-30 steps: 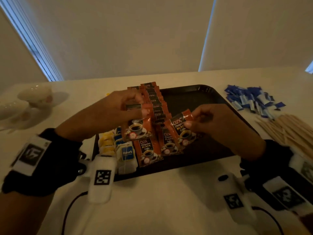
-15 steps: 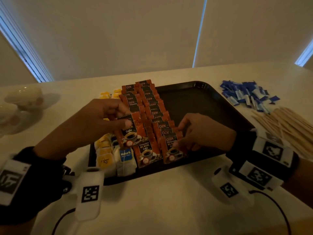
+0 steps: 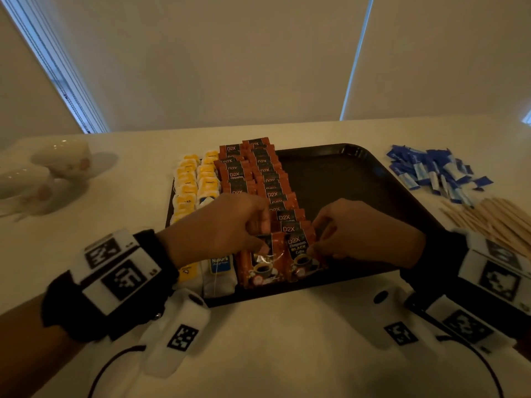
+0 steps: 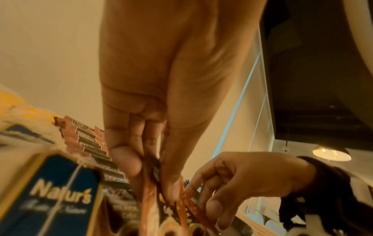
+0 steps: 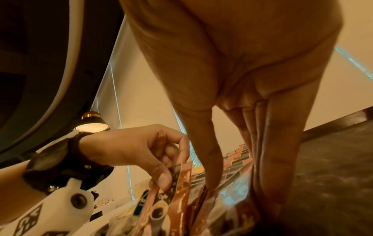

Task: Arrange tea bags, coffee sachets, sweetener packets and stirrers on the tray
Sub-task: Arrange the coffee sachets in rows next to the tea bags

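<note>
Pinch grip on both sides: left hand (image 3: 227, 225) holds the top edge of a coffee sachet (image 3: 263, 262) between thumb and fingers, confirmed in the left wrist view. Right hand (image 3: 365, 234) pinches the neighbouring sachet (image 3: 301, 254) by its right edge, thumb and fingertips (image 5: 212, 175) on the foil. Both sachets sit at the near end of the two overlapping coffee rows (image 3: 258, 179), lower centre of the head frame, on the black tray (image 3: 344, 179). I read this as seating the last two of each row.

Tea bags (image 3: 195, 182) fill the tray's left strip, just beside the coffee. Right half of the tray is bare. Blue sweetener packets (image 3: 431, 170) and wooden stirrers (image 3: 494, 222) lie on the tabletop (image 3: 264, 354) at right, not yet placed. White cups (image 3: 40, 173) at far left.

Risk, in my view: rows are shingled and loose, so a sideways drag on release could fan them into the tea bags or skew the line. Foil is slick; it could slip.
</note>
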`<state>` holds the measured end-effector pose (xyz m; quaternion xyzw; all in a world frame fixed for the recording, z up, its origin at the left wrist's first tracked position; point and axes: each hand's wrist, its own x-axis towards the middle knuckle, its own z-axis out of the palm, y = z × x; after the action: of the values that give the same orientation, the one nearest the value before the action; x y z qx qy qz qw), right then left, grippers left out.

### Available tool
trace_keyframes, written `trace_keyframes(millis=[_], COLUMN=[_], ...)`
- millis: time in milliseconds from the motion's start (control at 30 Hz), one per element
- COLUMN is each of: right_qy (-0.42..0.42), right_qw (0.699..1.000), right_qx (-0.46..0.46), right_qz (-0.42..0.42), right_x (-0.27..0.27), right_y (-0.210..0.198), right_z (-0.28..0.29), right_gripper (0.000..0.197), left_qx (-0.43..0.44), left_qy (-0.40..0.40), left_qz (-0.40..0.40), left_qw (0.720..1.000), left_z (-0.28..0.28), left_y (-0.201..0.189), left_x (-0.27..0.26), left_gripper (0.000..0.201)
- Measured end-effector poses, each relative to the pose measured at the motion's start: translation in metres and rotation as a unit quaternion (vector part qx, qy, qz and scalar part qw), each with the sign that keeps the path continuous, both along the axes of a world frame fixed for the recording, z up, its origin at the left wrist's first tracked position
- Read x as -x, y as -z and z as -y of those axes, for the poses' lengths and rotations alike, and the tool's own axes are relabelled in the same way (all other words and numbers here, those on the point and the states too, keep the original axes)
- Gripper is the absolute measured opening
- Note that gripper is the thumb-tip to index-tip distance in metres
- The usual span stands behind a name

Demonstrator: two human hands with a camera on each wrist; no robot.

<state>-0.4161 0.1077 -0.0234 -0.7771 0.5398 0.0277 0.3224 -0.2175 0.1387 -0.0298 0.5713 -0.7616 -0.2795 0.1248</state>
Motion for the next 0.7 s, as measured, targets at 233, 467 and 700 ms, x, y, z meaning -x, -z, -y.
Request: trace_keyframes(millis=[233, 467, 700], right_qy=[-0.035, -0.039, 0.027], right_qw=[0.999, 0.999, 0.999], right_qx=[0.014, 0.019, 0.002], right_qz=[-0.035, -0.031, 0.022], right_x=[-0.002, -0.001, 0.000], right_y=[-0.003, -0.004, -0.012], right_z=[-0.010, -0.008, -0.002], right_gripper=[0.034, 0.030, 0.053], left_qx=[0.089, 0.131, 0.118], left_qy=[0.026, 0.032, -0.090], left_qz=[0.194, 0.242, 0.141], left_qw=[0.977, 0.961, 0.979], left_z=[-0.003, -0.006, 0.002], left_y=[0.005, 0.010, -0.025], left_x=[0.000, -0.003, -0.027], left_gripper=[0.036, 0.051, 0.039])
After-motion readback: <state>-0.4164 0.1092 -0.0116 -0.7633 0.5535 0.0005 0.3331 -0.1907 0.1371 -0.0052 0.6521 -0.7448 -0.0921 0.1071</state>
